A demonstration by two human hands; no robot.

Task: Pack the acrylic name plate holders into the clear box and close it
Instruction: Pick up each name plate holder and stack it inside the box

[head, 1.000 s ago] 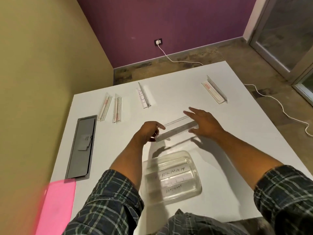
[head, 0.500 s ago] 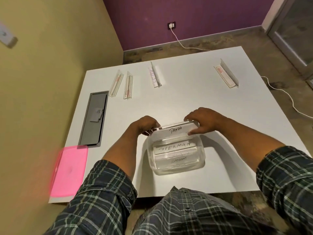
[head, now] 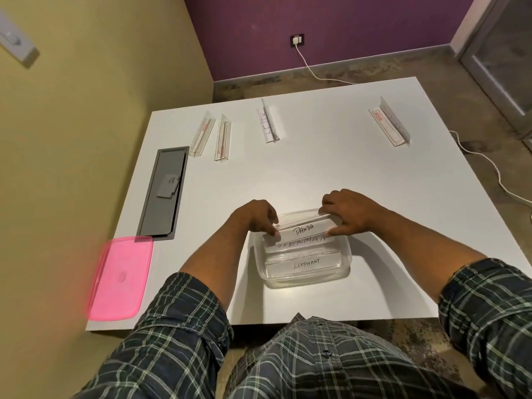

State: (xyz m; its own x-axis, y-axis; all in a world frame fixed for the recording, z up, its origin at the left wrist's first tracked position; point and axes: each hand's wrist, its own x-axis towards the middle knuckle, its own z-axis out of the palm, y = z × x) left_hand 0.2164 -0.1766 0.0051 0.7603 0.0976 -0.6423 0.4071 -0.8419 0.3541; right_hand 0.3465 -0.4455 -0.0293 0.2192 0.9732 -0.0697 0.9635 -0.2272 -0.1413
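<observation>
A clear box (head: 344, 269) stands on the white table (head: 316, 174) near its front edge. Inside lie name plate holders labelled "ELEPHANT" (head: 306, 264) and "SUPERMAN" (head: 299, 242). My left hand (head: 259, 216) and my right hand (head: 348, 213) grip the two ends of the "PANDA" holder (head: 302, 228), which sits at the box's far side, partly over the rim. Several more holders lie at the back of the table: two at the left (head: 203, 136) (head: 223, 141), one in the middle (head: 269, 125) and one at the right (head: 388, 125).
A pink lid (head: 121, 279) lies at the table's front left corner. A grey cable hatch (head: 164, 194) is set into the table's left side. A yellow wall runs along the left. A white cable (head: 489, 165) trails over the floor on the right.
Both hands carried the "PANDA" holder from the table's middle back to the box and lowered it in over the far rim. My view tilted down and drew back.
</observation>
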